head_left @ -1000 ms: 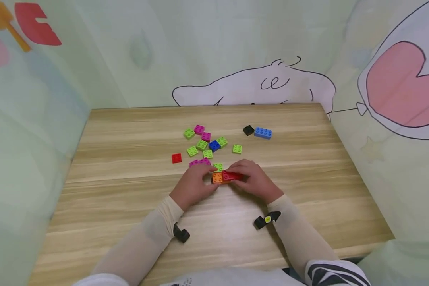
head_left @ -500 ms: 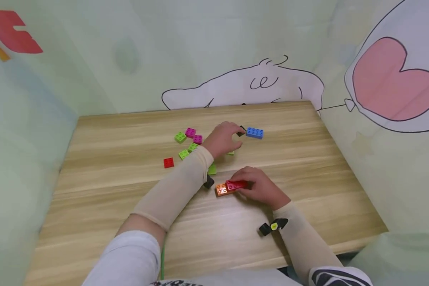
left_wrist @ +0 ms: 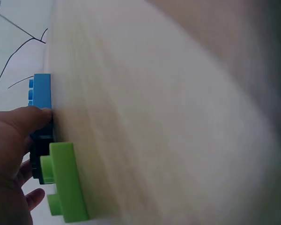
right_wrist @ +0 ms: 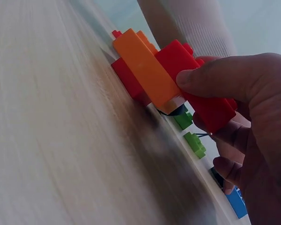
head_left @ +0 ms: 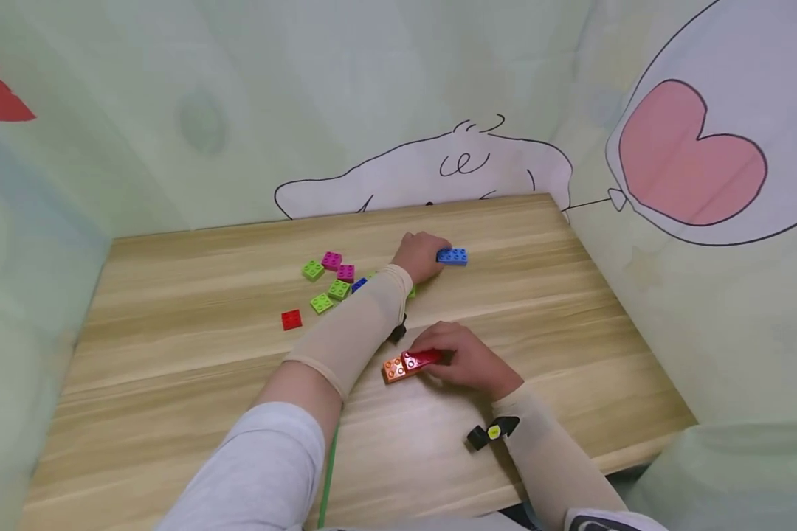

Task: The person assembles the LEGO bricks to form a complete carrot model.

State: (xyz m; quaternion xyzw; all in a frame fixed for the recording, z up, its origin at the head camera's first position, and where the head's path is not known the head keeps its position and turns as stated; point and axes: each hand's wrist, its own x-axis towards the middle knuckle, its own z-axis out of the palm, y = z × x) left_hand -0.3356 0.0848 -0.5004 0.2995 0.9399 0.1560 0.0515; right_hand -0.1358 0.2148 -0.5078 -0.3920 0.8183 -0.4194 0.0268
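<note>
At the back of the table, my left hand [head_left: 420, 257] has its thumb and fingers around the blue brick [head_left: 453, 257]. In the left wrist view the thumb lies on the blue brick [left_wrist: 43, 89]; a black brick [left_wrist: 41, 161] sits right below it, with fingers behind. Nearer the front, my right hand [head_left: 468, 358] pinches a stack of toy bricks. Its upper red brick [right_wrist: 210, 110] is set on an orange brick [right_wrist: 147, 70], and a lower red brick [right_wrist: 127, 80] shows underneath. Most of the upper red brick is covered by the right fingers in the head view.
Lime bricks [head_left: 339, 289], magenta bricks [head_left: 332, 260], a dark blue brick [head_left: 359, 285] and a lone red brick [head_left: 291, 319] lie left of the left hand. The left forearm [head_left: 355, 328] hides part of this group. Printed cloth walls [head_left: 239, 177] border the wooden table.
My left hand has left the orange-and-red stack, reached forward past the loose bricks to the black brick, and now grasps at the blue brick. The right hand keeps the stack, shifted slightly nearer.
</note>
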